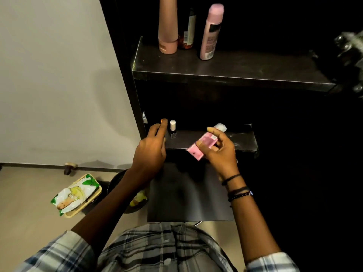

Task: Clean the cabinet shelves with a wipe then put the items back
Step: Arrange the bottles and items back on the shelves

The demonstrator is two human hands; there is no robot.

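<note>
Cabinet shelves (235,69) stand beside pale wall (49,75).

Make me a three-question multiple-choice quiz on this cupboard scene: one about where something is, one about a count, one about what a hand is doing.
1. Where does the wipes pack lie?
A on a chair
B on the floor, left of the cabinet
C in a drawer

2. How many containers stand on the upper shelf?
A one
B five
C three

3. What is the right hand doing?
A holding a pink tube
B hanging empty
C wiping with a cloth

Answers:
1 B: the pack lies on the floor, beside the cabinet's left side.
2 C: a peach tube, a dark bottle and a pink bottle stand there.
3 A: its fingers curl round the tube, in front of the lower shelf.
</note>
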